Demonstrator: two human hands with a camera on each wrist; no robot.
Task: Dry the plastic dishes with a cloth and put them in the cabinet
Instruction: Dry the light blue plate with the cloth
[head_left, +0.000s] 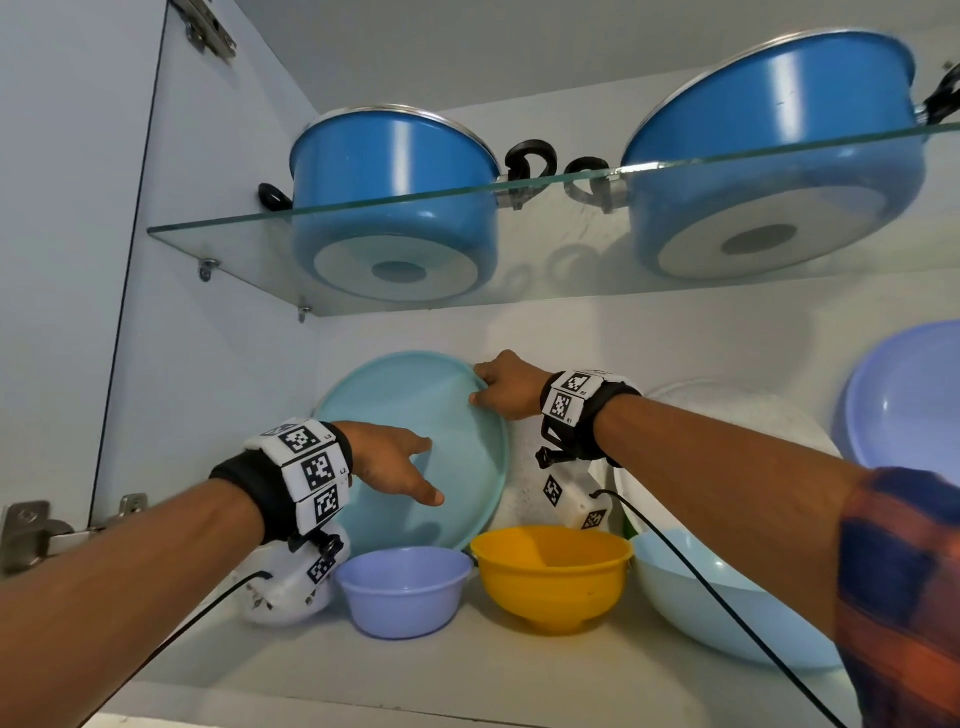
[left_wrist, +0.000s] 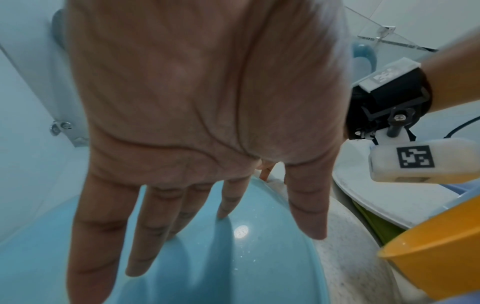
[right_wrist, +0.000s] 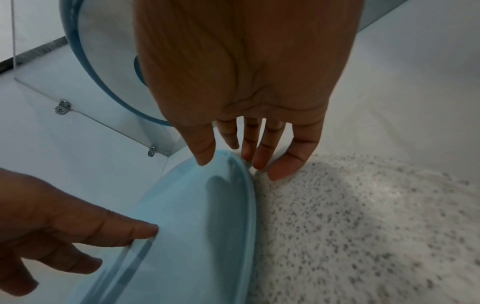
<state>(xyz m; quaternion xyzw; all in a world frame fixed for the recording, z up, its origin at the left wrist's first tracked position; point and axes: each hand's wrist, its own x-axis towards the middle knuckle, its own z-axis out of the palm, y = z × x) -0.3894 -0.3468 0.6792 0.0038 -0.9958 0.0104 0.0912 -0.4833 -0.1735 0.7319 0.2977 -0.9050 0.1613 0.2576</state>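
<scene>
A light blue plastic plate (head_left: 415, 405) (left_wrist: 246, 257) (right_wrist: 197, 236) stands on edge on the lower cabinet shelf and leans toward the back wall. My right hand (head_left: 498, 389) (right_wrist: 233, 160) pinches its upper right rim, thumb on the front face and fingers behind. My left hand (head_left: 400, 467) (left_wrist: 207, 185) (right_wrist: 64, 226) lies flat against the plate's face, fingers straight and spread. No cloth is in view.
In front of the plate sit a small purple bowl (head_left: 402, 592), an orange bowl (head_left: 550, 577) and a large pale blue bowl (head_left: 717, 613). A white speckled dish (head_left: 727, 410) leans to the plate's right. Two blue pots (head_left: 395, 197) stand on the glass shelf (head_left: 218, 234) above.
</scene>
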